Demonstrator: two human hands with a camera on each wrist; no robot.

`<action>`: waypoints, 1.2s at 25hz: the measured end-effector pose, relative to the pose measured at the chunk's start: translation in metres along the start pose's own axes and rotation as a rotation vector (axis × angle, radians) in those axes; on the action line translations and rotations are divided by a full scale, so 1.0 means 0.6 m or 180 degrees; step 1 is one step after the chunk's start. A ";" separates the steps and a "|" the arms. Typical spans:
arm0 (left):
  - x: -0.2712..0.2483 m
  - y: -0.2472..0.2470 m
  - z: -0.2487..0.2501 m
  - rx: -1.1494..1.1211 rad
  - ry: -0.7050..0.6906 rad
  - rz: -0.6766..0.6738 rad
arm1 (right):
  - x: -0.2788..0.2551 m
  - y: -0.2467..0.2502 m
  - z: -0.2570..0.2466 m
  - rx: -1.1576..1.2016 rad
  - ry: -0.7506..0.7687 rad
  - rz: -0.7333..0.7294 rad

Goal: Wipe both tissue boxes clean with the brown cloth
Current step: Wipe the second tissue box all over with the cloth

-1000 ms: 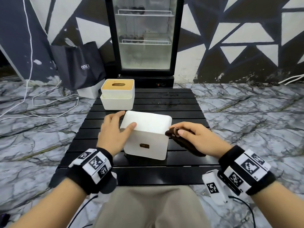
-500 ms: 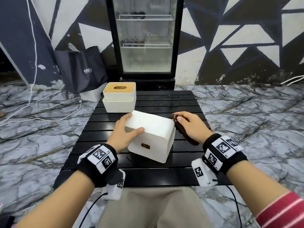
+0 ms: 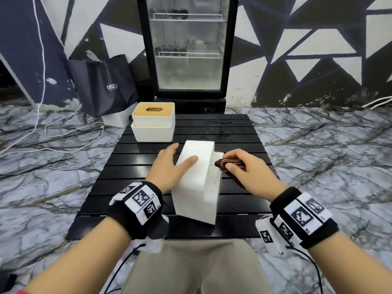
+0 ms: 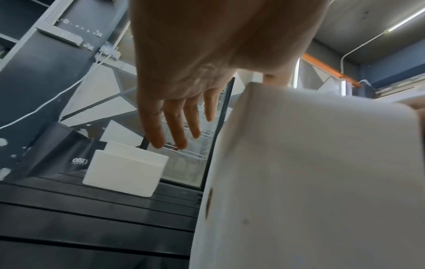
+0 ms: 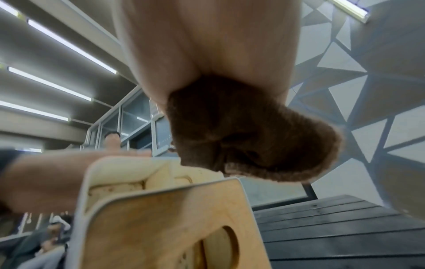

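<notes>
Your left hand [image 3: 169, 168] lies flat, steadying the light, stiff, tipped white plastic tissue box [image 3: 196, 183] near the worktop's front edge, right hand [image 3: 244, 168] pinching the soft, bunched brown cloth [image 3: 230, 163] against it.

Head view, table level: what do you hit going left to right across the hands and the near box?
left hand → near tissue box, tipped on its side → brown cloth → right hand
</notes>
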State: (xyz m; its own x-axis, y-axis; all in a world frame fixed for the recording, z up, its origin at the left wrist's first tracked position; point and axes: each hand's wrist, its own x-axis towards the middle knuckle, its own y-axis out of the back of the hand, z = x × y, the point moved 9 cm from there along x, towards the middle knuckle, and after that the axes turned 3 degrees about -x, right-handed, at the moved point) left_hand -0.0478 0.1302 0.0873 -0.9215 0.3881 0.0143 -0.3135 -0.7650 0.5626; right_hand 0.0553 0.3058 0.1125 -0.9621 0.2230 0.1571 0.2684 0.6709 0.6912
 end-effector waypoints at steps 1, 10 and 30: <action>-0.004 -0.012 0.006 0.0157 0.0011 -0.0114 | 0.005 0.001 0.006 -0.0043 -0.0037 0.0135; -0.007 -0.036 0.046 0.0184 -0.0392 -0.0327 | 0.042 -0.028 0.018 -0.0004 0.0118 0.0787; 0.005 -0.033 0.038 0.0088 -0.0403 -0.0187 | 0.044 -0.062 0.021 0.0081 0.0496 0.0920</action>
State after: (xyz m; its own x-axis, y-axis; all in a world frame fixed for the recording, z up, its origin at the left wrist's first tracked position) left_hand -0.0392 0.1579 0.0950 -0.8649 0.4949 0.0841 -0.3578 -0.7253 0.5882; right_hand 0.0208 0.2958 0.0819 -0.8412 0.2971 0.4517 0.5307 0.6135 0.5847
